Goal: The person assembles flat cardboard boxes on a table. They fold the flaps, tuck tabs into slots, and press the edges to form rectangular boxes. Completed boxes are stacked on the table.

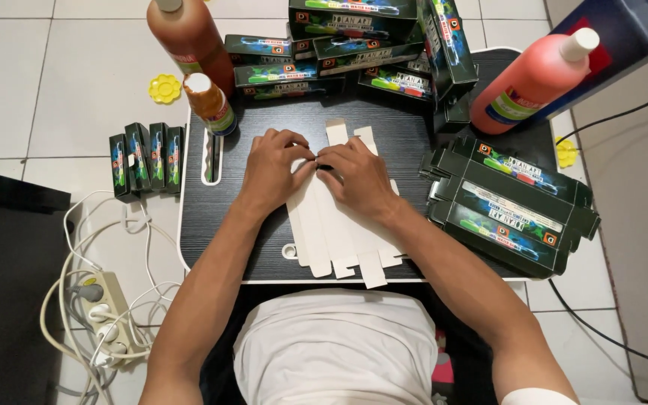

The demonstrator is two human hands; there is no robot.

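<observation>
My left hand (273, 169) and right hand (355, 176) press side by side on the flat white carton blank (331, 225), fingers pinching its fold at mid-tray. It lies on the black lap tray (211, 225). Beyond stand dark folded boxes (354, 45) and orange bottles (189, 37).

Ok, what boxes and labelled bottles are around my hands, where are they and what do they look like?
Flat carton: white, unfolded, under both hands.
Box stack: black, colourful print, far edge of table.
Flattened boxes: black, stacked at right.
Four small boxes: black, upright, on floor left.
Bottles: orange, labelled, far left.
Red bottle: white cap, leaning, far right.
</observation>
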